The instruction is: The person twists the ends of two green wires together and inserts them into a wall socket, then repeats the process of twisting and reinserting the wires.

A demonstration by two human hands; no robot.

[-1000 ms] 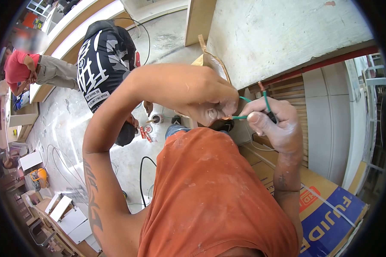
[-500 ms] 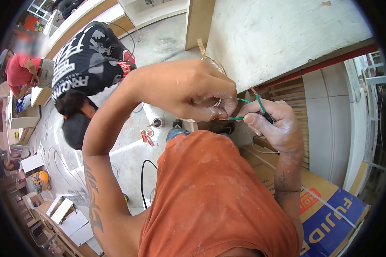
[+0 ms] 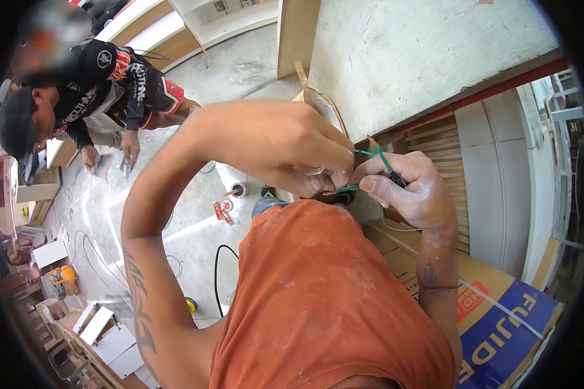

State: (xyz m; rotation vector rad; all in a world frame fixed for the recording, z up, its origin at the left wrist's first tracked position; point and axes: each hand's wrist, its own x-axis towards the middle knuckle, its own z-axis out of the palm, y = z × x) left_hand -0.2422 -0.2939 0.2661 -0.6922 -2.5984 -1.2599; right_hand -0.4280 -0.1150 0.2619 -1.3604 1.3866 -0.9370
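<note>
My left hand [image 3: 298, 152] is closed, its fingertips pinching at the bare copper end [image 3: 329, 193] of a green wire. My right hand [image 3: 409, 188] pinches the green wire [image 3: 383, 159] between thumb and fingers, close to the left fingertips. Another bare copper end [image 3: 372, 139] sticks up above the right hand. A small black piece [image 3: 397, 178] shows between the right fingers, partly hidden. Both hands have whitish dust on them and are held in front of my orange shirt [image 3: 331, 285].
A pale board [image 3: 428, 58] with a red edge lies beyond my hands. A blue and brown carton [image 3: 499, 324] is at the lower right. A person in black [image 3: 91, 97] leans at the upper left. A can [image 3: 240, 189] and red items [image 3: 222, 212] lie on the floor.
The person in black has shifted left and turned, with hands now visible. My left fingertips and the copper end have moved slightly down and left. My right hand has shifted slightly left.
</note>
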